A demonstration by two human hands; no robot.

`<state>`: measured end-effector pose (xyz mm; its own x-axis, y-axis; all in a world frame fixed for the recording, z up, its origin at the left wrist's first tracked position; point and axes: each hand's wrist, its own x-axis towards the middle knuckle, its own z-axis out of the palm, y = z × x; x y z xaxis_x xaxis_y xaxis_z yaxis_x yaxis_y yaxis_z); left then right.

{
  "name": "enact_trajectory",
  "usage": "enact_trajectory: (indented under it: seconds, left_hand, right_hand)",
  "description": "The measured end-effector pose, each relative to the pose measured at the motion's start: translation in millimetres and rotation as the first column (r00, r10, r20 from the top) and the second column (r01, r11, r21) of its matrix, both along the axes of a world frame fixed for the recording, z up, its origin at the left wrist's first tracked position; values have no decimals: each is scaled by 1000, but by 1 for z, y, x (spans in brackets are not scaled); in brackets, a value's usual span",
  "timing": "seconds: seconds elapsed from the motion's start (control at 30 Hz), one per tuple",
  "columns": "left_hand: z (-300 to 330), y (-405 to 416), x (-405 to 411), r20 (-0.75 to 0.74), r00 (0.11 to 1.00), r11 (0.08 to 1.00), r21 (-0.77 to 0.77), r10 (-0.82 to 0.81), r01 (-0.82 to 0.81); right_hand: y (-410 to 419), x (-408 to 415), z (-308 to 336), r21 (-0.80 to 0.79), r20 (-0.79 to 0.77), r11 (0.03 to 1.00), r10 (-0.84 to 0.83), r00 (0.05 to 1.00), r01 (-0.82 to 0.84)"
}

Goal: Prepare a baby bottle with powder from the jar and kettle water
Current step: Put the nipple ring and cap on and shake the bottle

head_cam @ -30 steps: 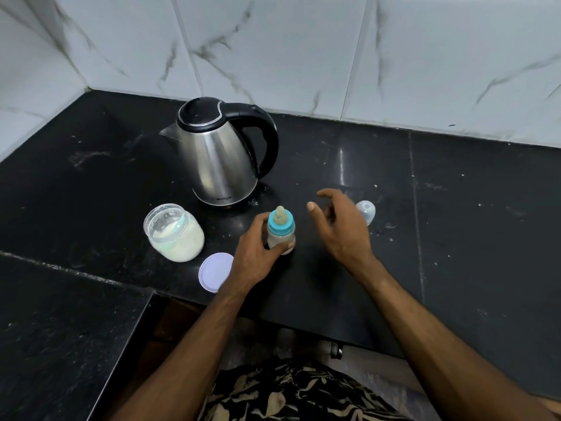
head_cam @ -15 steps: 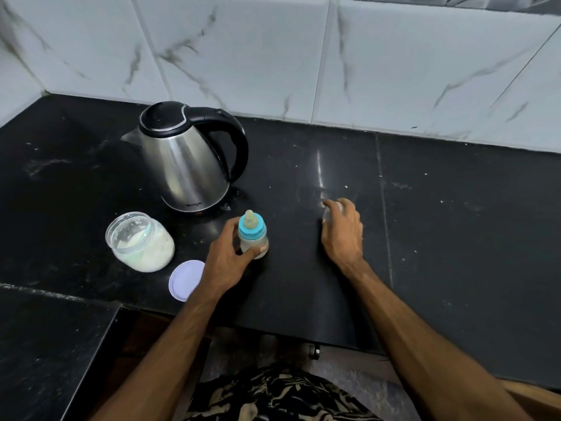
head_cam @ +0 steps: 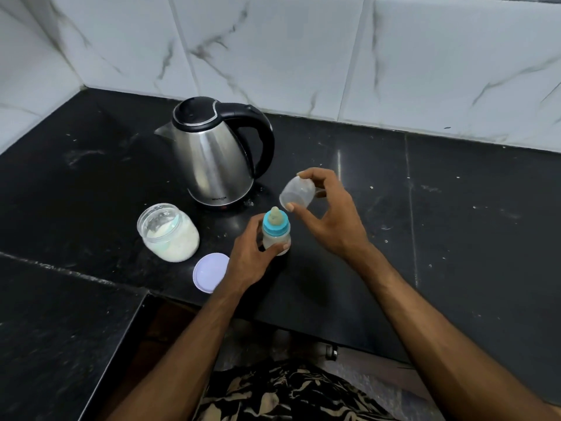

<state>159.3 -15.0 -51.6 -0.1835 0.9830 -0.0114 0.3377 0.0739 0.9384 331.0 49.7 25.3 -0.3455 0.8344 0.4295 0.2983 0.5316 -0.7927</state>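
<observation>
A small baby bottle (head_cam: pixel 275 230) with a blue collar and a pale teat stands upright on the black counter; it holds milky liquid. My left hand (head_cam: pixel 253 258) grips its body from the left. My right hand (head_cam: pixel 329 218) pinches a clear plastic bottle cap (head_cam: pixel 297 192) just above and to the right of the teat, its open side tilted down and left. An open glass jar (head_cam: pixel 168 232) of white powder sits to the left. A steel kettle (head_cam: pixel 217 153) with a black lid and handle stands behind, lid closed.
The jar's pale round lid (head_cam: pixel 210 272) lies flat on the black counter (head_cam: pixel 455 238) in front of the jar, close to my left wrist. White marble tiles (head_cam: pixel 303 56) form the back wall. The counter's front edge runs below my forearms, with a lower counter section (head_cam: pixel 60 329) at left.
My right hand has picked the clear cap up off the counter at the right and brought it over beside the teat. My left hand has kept its grip on the bottle.
</observation>
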Motion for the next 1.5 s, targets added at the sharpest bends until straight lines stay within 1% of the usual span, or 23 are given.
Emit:
enact_trajectory:
  seconds: [0.13, 0.23, 0.3, 0.43, 0.57, 0.67, 0.87, 1.3, 1.5]
  left_hand:
    - [2, -1, 0, 5, 1000, 1000, 2, 2, -2]
    - [3, -2, 1, 1, 1000, 1000, 7, 20, -20]
    - [3, -2, 2, 15, 1000, 1000, 9, 23, -23]
    - [4, -4, 3, 27, 999, 999, 18, 27, -28]
    - [4, -4, 1, -20, 999, 999, -2, 33, -33]
    - [4, -5, 1, -72, 997, 999, -16, 40, -42]
    - [2, -5, 1, -78, 996, 999, 9, 45, -44]
    - [-5, -3, 0, -60, 997, 998, 40, 43, -41]
    - [-3, -4, -3, -123, 992, 999, 34, 18, -14]
  right_hand:
    - [-5, -15, -2, 67, 121, 989, 124, 985, -133]
    - [-5, -21, -11, 96, 240, 981, 139, 961, -166]
    - [-5, -23, -21, 96, 284, 982, 128, 950, -161]
    - [-12, -26, -40, 137, 267, 982, 88, 960, -128]
    - [-21, -33, -59, 179, 246, 981, 36, 969, -82]
    - [-27, -36, -68, 173, 227, 984, 7, 974, -47]
    - [-30, -43, -73, 124, 215, 992, -53, 975, 27]
    - [-24, -44, -87, 132, 192, 989, -86, 978, 62]
    - [-28, -46, -86, 79, 177, 992, -113, 978, 101]
